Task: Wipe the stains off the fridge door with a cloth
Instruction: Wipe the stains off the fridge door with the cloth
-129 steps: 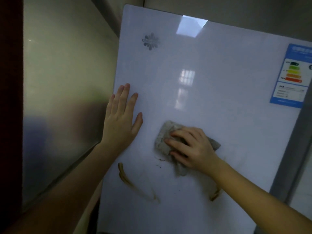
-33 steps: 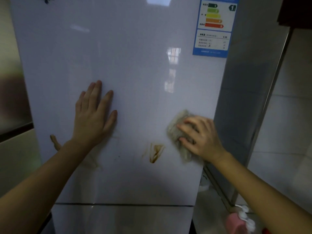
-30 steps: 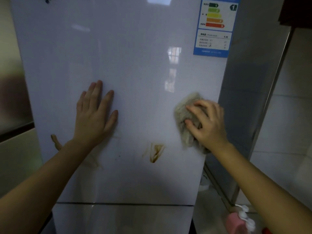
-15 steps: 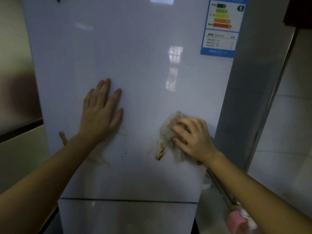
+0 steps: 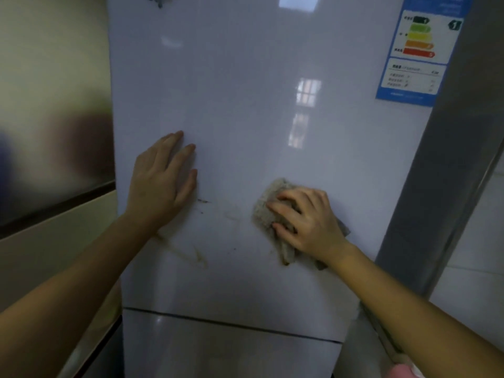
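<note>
The cloth (image 5: 266, 211), a crumpled grey-beige rag, lies pressed against the white fridge door (image 5: 245, 91), in its lower right part. The right hand (image 5: 308, 222) covers most of it, and its grip is closed on the cloth: the fingers (image 5: 281, 207) are bent and dig into the fabric, while loose folds hang out below the palm and beside the wrist. A little brown shows at the bottom edge of the cloth.

To the left of the cloth, a faint brown streak (image 5: 188, 252) runs slantwise down the door, and a few dark specks (image 5: 203, 201) sit just above it. The left hand (image 5: 161, 184) lies flat on the door near the specks, its grip released, fingers straight and pointing up. Its forearm crosses the upper end of the streak.

An energy label (image 5: 417, 53) with coloured bars is stuck in the door's top right corner. Below a dark seam comes a lower door (image 5: 218, 350). A dull metal panel (image 5: 54, 105) stands to the left, the fridge's grey side (image 5: 450, 159) and a tiled wall (image 5: 477, 255) to the right. Something pink (image 5: 403, 371) shows in the bottom right corner, too blurred to tell.
</note>
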`<state>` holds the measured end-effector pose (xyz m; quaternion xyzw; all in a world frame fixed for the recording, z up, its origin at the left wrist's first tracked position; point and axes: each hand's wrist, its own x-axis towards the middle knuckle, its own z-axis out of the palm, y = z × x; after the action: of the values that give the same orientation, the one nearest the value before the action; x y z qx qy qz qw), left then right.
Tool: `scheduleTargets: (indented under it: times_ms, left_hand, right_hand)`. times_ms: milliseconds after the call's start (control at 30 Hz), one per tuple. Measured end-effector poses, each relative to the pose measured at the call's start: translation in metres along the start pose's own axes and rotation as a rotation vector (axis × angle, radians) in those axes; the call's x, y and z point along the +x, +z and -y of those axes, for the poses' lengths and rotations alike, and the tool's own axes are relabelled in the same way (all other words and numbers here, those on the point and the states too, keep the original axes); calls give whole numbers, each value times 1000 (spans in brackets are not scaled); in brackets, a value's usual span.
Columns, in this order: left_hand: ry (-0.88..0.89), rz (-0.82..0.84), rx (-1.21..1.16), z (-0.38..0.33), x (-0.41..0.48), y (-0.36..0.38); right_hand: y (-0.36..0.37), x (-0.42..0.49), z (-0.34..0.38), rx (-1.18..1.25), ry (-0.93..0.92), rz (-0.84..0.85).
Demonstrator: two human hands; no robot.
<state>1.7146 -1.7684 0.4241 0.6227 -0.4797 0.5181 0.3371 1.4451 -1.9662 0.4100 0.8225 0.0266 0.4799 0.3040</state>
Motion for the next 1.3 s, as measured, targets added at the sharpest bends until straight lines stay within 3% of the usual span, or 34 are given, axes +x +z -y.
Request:
scheduleTargets:
  times_ms: [167,300,400,667,733,900,1000,1300]
  left_hand:
    - [-141,-11,30,44,-38,-5]
    - [-79,9,16,61,-65,1]
    - [-53,2,7,71,-72,5]
    - [23,26,26,80,-77,4]
    - [13,31,29,78,-79,3]
    - [-34,38,10,73,-78,4]
    - [-53,39,-5,71,-80,5]
    - [3,133,-35,80,-78,-4]
  right_hand:
    - [-4,63,-11,-25,34,-85]
    - [3,128,-5,-7,96,-138]
    - [24,156,21,31,6,-119]
    - [73,84,85,117,-388,98]
    - [67,79,75,95,-386,89]
    - [42,115,44,-10,-57,-69]
    - [48,122,56,25,27,-98]
    - [96,53,122,154,-306,122]
